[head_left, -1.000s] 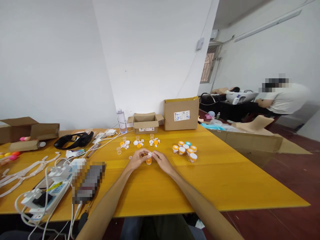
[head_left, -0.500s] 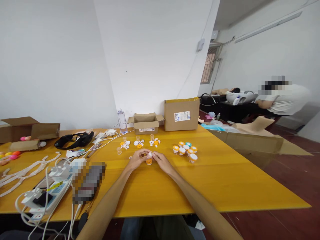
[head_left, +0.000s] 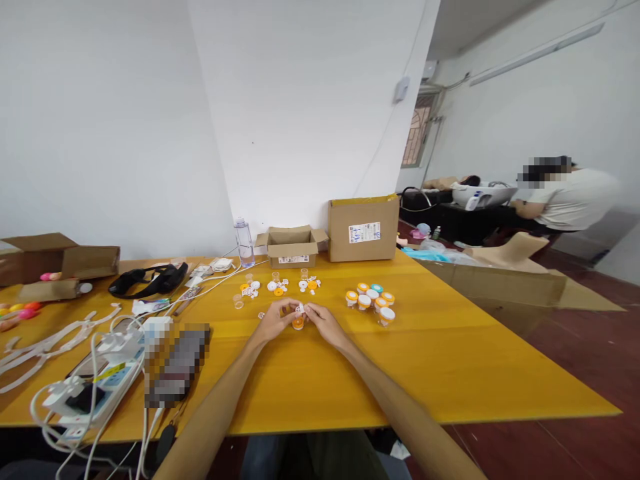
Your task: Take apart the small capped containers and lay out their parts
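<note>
My left hand [head_left: 277,321] and my right hand [head_left: 323,323] meet at the middle of the table, both with fingers pinched on a small white plastic piece with holes [head_left: 300,309]. Just below it, an orange round part [head_left: 299,323] sits between the hands. Beyond them lie loose parts in small groups: white discs [head_left: 271,286], orange rings [head_left: 279,292] and clear cups [head_left: 239,301]. To the right stands a cluster of several small round containers [head_left: 365,303] with white tops, rimmed in orange or teal.
Behind the parts are an open cardboard box [head_left: 293,251], a larger closed box [head_left: 364,233] and a clear bottle [head_left: 245,243]. At left lie a power strip [head_left: 115,380] with cables, a black strap [head_left: 149,280] and a pixelated object [head_left: 177,365]. A person [head_left: 575,200] sits far right.
My hands stay almost in place, with a slight shift of the fingers around the white piece. The seated person's head has moved a little.
</note>
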Motion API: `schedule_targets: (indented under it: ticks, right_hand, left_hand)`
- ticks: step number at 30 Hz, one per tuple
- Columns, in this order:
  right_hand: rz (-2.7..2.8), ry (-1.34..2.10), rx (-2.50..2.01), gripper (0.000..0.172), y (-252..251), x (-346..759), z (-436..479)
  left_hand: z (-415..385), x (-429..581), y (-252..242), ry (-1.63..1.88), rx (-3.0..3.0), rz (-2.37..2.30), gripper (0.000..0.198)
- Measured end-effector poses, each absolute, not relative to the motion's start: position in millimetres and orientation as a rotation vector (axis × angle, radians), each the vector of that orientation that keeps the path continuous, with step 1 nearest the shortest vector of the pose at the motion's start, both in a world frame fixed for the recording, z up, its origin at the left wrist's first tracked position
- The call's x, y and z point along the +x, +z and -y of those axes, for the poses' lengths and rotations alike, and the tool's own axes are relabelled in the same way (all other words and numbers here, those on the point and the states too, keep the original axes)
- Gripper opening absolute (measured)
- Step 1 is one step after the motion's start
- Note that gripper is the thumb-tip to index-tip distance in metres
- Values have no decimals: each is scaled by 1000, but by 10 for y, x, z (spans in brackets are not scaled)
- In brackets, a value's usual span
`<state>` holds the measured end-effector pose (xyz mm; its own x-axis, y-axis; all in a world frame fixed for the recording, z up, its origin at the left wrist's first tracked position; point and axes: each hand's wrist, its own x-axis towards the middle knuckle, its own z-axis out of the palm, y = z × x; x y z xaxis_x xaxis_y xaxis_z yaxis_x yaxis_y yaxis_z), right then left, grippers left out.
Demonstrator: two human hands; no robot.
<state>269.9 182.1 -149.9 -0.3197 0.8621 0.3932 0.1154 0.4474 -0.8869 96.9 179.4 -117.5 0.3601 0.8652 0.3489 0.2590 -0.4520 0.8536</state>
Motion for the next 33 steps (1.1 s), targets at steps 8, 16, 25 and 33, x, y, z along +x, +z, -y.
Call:
schedule_targets:
  ticks: [8,16,25,33]
  right_hand:
    - [1731,1021,-795,54,-1501,2713,-1826]
    - [1732,978,-790,48,-1452,2723,-1772]
    - [1742,956,-809,43,-1444,2708,-1747]
    - [1727,954,-784,43,-1449,2703,-1750]
  left_hand:
    - [-1796,965,-1189,1086,1877,-910,28]
    - [-1816,985,-1192,1108,1760,-872,35]
    - [-1807,999,-1197,1118,1702,-858,38]
    - [-1769,1020,-1158,1068,1592,-799,40]
